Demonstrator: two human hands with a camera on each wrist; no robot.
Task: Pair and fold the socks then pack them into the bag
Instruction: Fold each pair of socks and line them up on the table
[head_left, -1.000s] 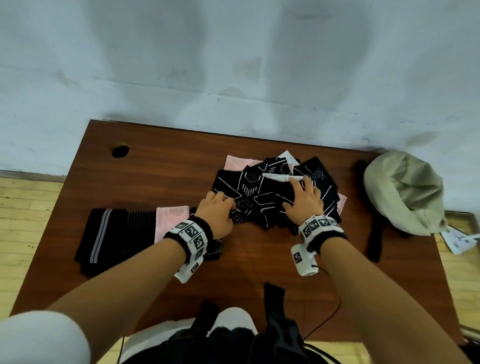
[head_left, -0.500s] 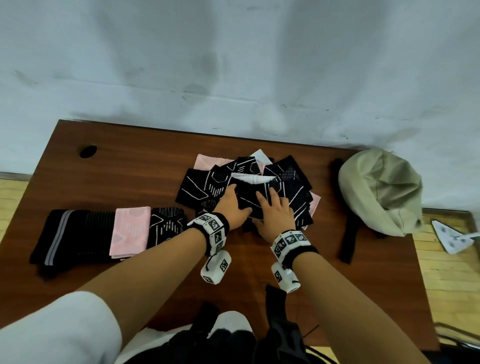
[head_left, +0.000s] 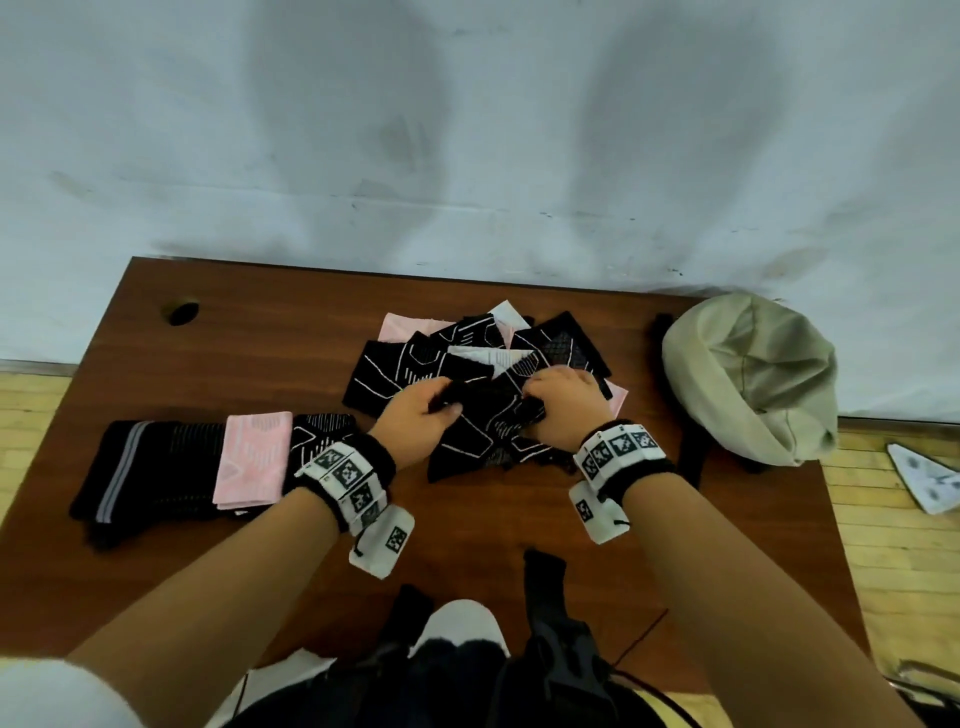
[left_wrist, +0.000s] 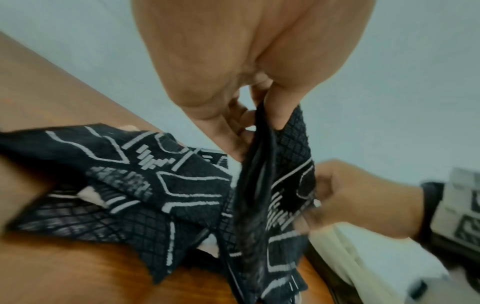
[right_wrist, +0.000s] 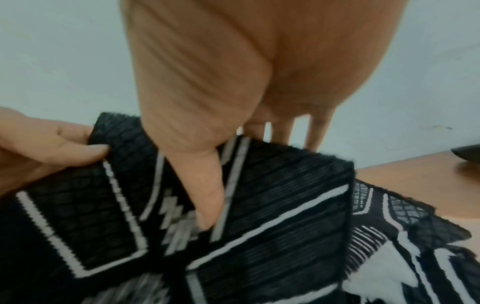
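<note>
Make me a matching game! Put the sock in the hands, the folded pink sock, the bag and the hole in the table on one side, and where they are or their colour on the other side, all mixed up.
Things:
1. black patterned sock
2. folded pink sock
3. bag
4. hole

Clues:
A. beige, at the table's right edge
B. far left corner of the table
C. held by the left hand and the right hand
D. in the folded row on the left

Pairs: 1-C, 2-D, 3-A, 4-B

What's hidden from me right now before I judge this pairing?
- Head view: both hands, left hand and right hand, cover the black patterned sock; one sock or two unclear.
- Head view: bag opening not visible.
- Wrist views: motion blur smears the pile.
</note>
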